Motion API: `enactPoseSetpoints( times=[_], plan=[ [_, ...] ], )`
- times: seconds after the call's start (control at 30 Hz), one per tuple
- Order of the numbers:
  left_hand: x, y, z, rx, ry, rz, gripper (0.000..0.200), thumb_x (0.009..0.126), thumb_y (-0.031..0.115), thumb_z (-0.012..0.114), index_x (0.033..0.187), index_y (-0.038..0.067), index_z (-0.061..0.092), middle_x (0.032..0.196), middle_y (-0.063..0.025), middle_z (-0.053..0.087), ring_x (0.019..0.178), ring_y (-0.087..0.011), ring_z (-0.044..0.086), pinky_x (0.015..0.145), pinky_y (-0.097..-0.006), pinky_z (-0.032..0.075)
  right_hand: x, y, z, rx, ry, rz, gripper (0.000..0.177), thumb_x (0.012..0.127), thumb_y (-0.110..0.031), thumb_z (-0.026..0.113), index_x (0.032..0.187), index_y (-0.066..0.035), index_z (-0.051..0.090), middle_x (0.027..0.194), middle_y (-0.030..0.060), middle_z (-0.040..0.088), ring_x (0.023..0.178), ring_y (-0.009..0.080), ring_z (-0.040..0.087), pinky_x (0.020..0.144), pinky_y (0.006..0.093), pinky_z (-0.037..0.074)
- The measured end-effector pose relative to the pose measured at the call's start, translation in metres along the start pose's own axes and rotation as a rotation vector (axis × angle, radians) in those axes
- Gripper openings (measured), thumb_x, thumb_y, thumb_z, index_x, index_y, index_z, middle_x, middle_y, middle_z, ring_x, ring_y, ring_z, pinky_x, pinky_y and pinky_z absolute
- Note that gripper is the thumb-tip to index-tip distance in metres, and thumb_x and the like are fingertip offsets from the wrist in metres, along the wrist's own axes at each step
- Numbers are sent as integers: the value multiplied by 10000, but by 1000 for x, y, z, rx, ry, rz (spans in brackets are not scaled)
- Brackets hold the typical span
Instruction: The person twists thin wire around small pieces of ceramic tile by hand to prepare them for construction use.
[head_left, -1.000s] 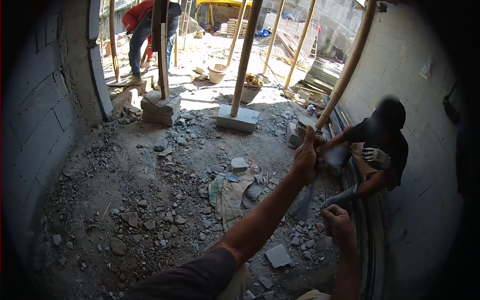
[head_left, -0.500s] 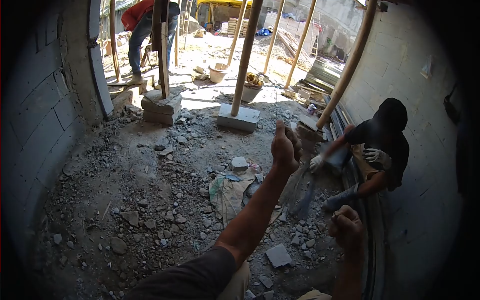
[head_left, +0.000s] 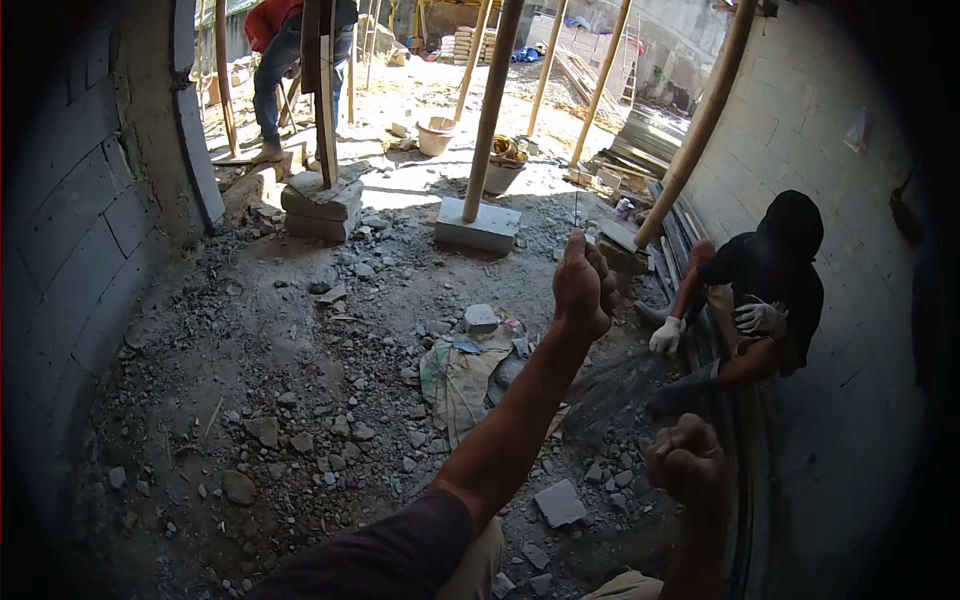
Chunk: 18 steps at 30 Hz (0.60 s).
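Observation:
My left hand (head_left: 582, 285) is raised in front of me, closed around a thin dark wire (head_left: 576, 208) that sticks up above the thumb. Lower and to the right, my right hand (head_left: 688, 458) is curled into a fist; whatever it may hold is hidden. Dark blurred streaks (head_left: 625, 385) show over the ground between my hands and a co-worker. That co-worker (head_left: 765, 285) sits low against the right wall, wearing white gloves, one glove (head_left: 667, 336) held out towards the streaks.
Rubble (head_left: 240, 430) covers the floor, with a crumpled sack (head_left: 462, 385) and a broken block piece (head_left: 558, 507). Wooden poles stand ahead, one on a pale block (head_left: 478, 228). Buckets (head_left: 436, 137) sit beyond. Another person (head_left: 280, 70) bends at the back left. Long bars (head_left: 735, 440) lie along the right wall.
My left hand has shifted slightly right and up with the wire. My right hand has turned a little. The co-worker's outstretched glove has moved right, and the blurred streaks have changed shape.

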<state>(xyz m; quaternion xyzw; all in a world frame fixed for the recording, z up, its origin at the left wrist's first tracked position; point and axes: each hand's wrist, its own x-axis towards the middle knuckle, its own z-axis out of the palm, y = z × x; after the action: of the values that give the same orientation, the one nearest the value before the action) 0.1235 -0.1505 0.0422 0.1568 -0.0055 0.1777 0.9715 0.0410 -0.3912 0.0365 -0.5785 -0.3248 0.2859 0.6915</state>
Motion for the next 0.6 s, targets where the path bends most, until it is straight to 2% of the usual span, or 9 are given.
enactPoseSetpoints(
  times=[0.03, 0.13, 0.2, 0.27, 0.33, 0.43, 0.5, 0.6],
  plan=[
    [0, -6, 4, -10, -17, -21, 426, 997, 397, 357, 623, 203, 295, 517, 66, 220, 386, -72, 187, 326, -241, 134, 0, 7, 7, -318, -147, 150, 202, 888, -200, 647, 824, -50, 528, 673, 19, 552, 543, 99, 488, 477, 223, 404],
    [-15, -14, 22, 1, -82, -83, 429, 996, 388, 359, 616, 203, 291, 518, 65, 218, 386, -70, 194, 324, -237, 132, 26, 56, 3, -776, -138, 361, 181, 886, -182, 646, 759, -74, 576, 699, 31, 587, 570, 56, 500, 444, 203, 382],
    [-25, -10, 32, 33, -110, -97, 435, 996, 384, 360, 606, 206, 290, 516, 64, 213, 386, -69, 193, 322, -232, 133, 31, 79, -57, -528, 342, 449, 145, 889, -189, 641, 825, -78, 574, 697, 12, 575, 554, 40, 471, 413, 206, 349],
    [-24, -5, 29, 9, -79, -93, 442, 997, 387, 354, 600, 205, 288, 514, 63, 211, 386, -68, 189, 322, -232, 131, 23, 58, -94, 9, 656, 184, 128, 895, -188, 633, 897, -81, 560, 697, 2, 563, 521, 34, 424, 398, 203, 325],
    [-15, 1, 19, 2, -54, -51, 449, 997, 390, 346, 593, 205, 285, 509, 62, 206, 383, -68, 182, 322, -233, 125, 18, 20, -85, 269, 646, -139, 148, 902, -176, 618, 988, -78, 548, 711, 12, 581, 499, 53, 408, 411, 209, 340],
    [9, 2, -11, 11, 13, -17, 472, 998, 395, 335, 571, 208, 260, 493, 58, 180, 374, -75, 152, 322, -241, 103, 1, -17, -11, 224, 312, -245, 137, 896, -170, 624, 966, -61, 578, 724, 24, 600, 520, 65, 446, 449, 227, 380],
    [9, -4, -11, -24, 14, -85, 469, 999, 390, 331, 574, 208, 255, 494, 56, 176, 374, -75, 153, 320, -244, 107, -7, 1, 11, -229, -55, 40, 99, 906, -159, 602, 900, -60, 595, 700, 43, 607, 541, 81, 494, 434, 248, 393],
    [-8, -11, 16, -55, -57, -142, 469, 1001, 389, 329, 575, 207, 252, 496, 55, 176, 374, -76, 154, 319, -246, 109, 14, 55, -2, -868, -126, 283, 121, 906, -141, 593, 864, -30, 613, 709, 34, 597, 525, 76, 476, 477, 248, 399]
  ],
)
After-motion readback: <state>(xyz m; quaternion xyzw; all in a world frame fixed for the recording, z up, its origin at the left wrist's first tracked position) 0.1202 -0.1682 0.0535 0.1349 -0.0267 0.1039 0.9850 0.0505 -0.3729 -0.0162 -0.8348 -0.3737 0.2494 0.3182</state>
